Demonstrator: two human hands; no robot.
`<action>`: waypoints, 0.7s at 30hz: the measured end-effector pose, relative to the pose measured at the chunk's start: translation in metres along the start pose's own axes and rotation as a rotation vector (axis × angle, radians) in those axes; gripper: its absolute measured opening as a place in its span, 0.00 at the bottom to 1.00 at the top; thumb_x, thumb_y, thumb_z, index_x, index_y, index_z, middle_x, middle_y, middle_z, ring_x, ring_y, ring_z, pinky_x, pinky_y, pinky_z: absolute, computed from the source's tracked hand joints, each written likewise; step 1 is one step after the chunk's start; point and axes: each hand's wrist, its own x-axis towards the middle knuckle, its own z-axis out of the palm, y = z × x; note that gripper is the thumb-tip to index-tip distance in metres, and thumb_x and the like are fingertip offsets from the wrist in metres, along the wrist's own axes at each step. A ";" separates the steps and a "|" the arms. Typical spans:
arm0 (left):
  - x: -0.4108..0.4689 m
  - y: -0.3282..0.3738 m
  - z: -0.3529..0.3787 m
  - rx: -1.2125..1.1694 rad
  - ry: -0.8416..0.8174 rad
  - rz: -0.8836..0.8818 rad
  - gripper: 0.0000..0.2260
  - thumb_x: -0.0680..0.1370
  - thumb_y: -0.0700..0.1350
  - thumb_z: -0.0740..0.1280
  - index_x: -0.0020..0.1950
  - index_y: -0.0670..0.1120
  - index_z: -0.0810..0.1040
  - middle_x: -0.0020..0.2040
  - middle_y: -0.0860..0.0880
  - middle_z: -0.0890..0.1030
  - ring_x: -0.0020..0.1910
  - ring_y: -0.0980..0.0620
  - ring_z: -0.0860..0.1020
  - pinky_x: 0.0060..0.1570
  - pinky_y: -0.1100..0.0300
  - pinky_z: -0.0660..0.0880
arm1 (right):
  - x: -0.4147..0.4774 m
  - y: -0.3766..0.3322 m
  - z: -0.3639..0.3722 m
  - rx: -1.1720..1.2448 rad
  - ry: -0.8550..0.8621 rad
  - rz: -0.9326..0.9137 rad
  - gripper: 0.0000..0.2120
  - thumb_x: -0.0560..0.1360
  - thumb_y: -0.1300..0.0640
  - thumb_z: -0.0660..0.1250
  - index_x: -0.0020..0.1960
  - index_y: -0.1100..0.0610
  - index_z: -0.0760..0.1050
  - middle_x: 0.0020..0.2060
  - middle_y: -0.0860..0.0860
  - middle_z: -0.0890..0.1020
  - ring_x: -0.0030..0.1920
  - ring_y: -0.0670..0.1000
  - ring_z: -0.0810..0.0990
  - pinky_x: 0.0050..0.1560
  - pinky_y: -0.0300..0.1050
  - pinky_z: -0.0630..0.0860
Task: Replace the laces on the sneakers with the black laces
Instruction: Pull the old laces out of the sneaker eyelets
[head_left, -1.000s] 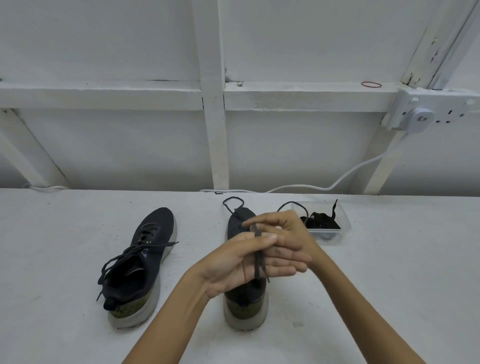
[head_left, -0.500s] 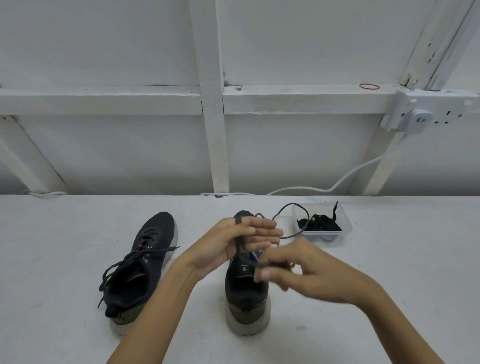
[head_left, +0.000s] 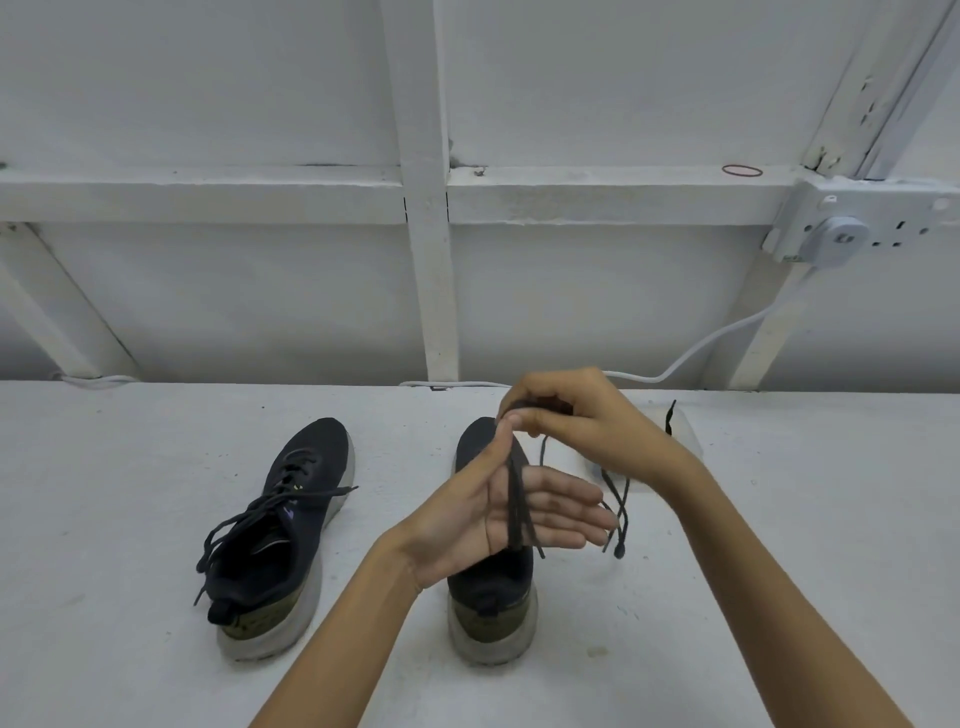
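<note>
Status: early, roughly a quarter done at best.

- Left hand (head_left: 519, 514) is flat, palm up, fingers straight and together, held above the centre sneaker (head_left: 491, 592). A dark lace (head_left: 516, 499) is looped several turns round the palm.
- Right hand (head_left: 587, 423) sits just above the left thumb, fingertips curled and pinching the top of that lace. The loose tails hang off past the left fingertips.
- Centre sneaker: only the toe and heel show past the hands. I see no lace on those parts, but the eyelet area is hidden, so can't confirm it's fully stripped.
- Laced sneaker (head_left: 291, 519) stands to the left on the worktop (head_left: 104, 519), well apart from the hands. Its dark lace is loosened and trailing over the side, still threaded. Untouched as far as the task goes.
- Clear container (head_left: 693, 441) near the back, mostly hidden behind the right wrist, with one black lace end poking up out of it. Contents otherwise not visible.

My read: the lace on the hand is being coiled for stowing, so likely the one pulled from the centre sneaker. Can't tell old from new by colour.

Left to do: thread the centre sneaker, strip and re-lace the other.
</note>
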 end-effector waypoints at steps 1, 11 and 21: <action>0.000 0.001 0.001 -0.002 0.003 0.009 0.38 0.79 0.65 0.43 0.61 0.37 0.78 0.59 0.35 0.80 0.60 0.40 0.79 0.58 0.55 0.76 | 0.000 0.003 0.005 0.027 -0.003 0.013 0.04 0.78 0.60 0.67 0.46 0.59 0.81 0.38 0.50 0.83 0.39 0.46 0.79 0.42 0.44 0.76; -0.003 0.021 -0.013 -0.141 0.143 0.180 0.37 0.79 0.64 0.45 0.61 0.35 0.79 0.61 0.34 0.79 0.62 0.39 0.78 0.61 0.54 0.76 | -0.051 0.013 0.054 -0.149 -0.217 0.206 0.09 0.81 0.52 0.61 0.47 0.47 0.79 0.34 0.34 0.77 0.39 0.36 0.75 0.43 0.39 0.70; 0.000 0.000 -0.022 0.222 0.246 -0.014 0.38 0.79 0.68 0.43 0.65 0.41 0.77 0.56 0.44 0.83 0.57 0.48 0.81 0.61 0.55 0.74 | -0.047 -0.029 0.000 -0.110 -0.317 0.056 0.09 0.81 0.54 0.62 0.43 0.51 0.77 0.32 0.43 0.77 0.33 0.42 0.72 0.36 0.35 0.66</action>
